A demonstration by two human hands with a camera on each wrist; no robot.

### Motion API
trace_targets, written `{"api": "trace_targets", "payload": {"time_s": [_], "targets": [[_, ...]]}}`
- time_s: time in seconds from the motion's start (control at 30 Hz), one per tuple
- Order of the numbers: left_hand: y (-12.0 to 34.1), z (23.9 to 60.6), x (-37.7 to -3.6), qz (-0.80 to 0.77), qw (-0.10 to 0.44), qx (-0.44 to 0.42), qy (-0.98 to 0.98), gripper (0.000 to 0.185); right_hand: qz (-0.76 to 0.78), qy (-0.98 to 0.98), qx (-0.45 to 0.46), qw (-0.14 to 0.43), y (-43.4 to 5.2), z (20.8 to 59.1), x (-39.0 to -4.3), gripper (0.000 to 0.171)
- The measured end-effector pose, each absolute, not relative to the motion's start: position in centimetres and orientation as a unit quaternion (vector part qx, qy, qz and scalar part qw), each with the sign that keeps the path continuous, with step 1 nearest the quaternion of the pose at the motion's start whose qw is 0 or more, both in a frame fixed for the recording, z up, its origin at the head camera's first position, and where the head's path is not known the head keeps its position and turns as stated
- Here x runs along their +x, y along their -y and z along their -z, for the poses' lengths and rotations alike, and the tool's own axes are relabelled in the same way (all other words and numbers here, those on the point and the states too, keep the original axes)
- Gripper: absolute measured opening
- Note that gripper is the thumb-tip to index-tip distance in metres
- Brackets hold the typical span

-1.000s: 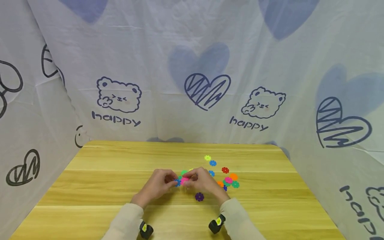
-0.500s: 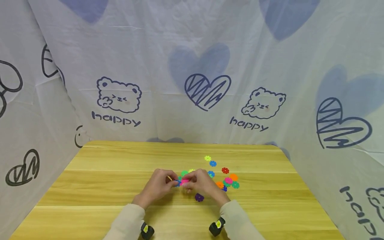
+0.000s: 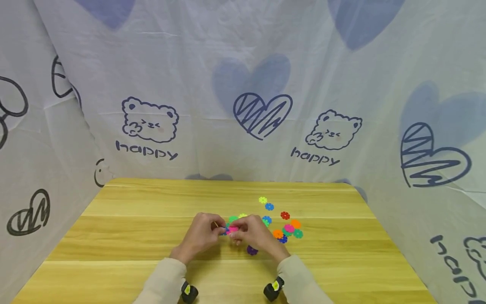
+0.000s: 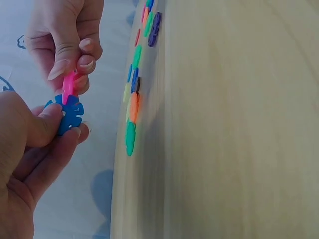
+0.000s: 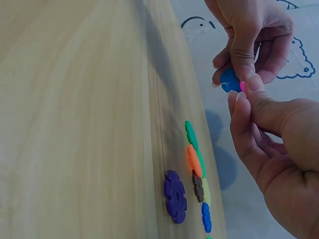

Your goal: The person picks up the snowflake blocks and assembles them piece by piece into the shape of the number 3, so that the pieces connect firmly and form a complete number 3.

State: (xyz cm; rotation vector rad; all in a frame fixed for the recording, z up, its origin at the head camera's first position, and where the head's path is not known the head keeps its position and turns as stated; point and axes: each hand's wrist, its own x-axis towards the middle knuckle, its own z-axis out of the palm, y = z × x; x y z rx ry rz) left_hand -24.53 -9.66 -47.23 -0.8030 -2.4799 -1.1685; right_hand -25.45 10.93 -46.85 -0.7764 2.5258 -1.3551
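Your pink disc [image 4: 68, 85] stands on edge just above the blue disc [image 4: 68, 115], their rims touching, both lifted over the table [image 3: 152, 228]. Your right hand [image 3: 255, 233] pinches pink from above; your left hand [image 3: 199, 234] pinches blue below.

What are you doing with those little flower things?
A person holds two flower discs just above the table. The left hand pinches a blue disc, and the right hand pinches a pink disc edge-on against it. More coloured discs lie loose on the table to the right, a purple one nearest the hands.
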Motion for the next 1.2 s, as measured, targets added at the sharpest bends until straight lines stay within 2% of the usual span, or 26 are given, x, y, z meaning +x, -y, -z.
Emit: {"api": "trace_targets", "payload": {"time_s": [0.4,0.63,0.97,1.2], "targets": [[10.3,47.2,-24.7,0.451,0.083,-0.249,0.853,0.005,0.405,-0.872,-0.270,0.056,-12.1,46.2,-25.5,0.030],[10.7,47.4,-24.8,0.482,0.049,-0.252,0.838,0.009,0.395,-0.875,-0.278,0.035,-12.3,46.2,-25.5,0.016],[11.2,47.9,-24.4,0.491,-0.012,-0.286,0.823,0.014,0.409,-0.866,-0.287,0.019,-12.1,46.8,-25.3,0.013],[11.2,48.3,-24.3,0.477,-0.005,-0.301,0.826,0.010,0.410,-0.858,-0.310,0.007,-12.0,47.1,-25.2,0.011]]}}
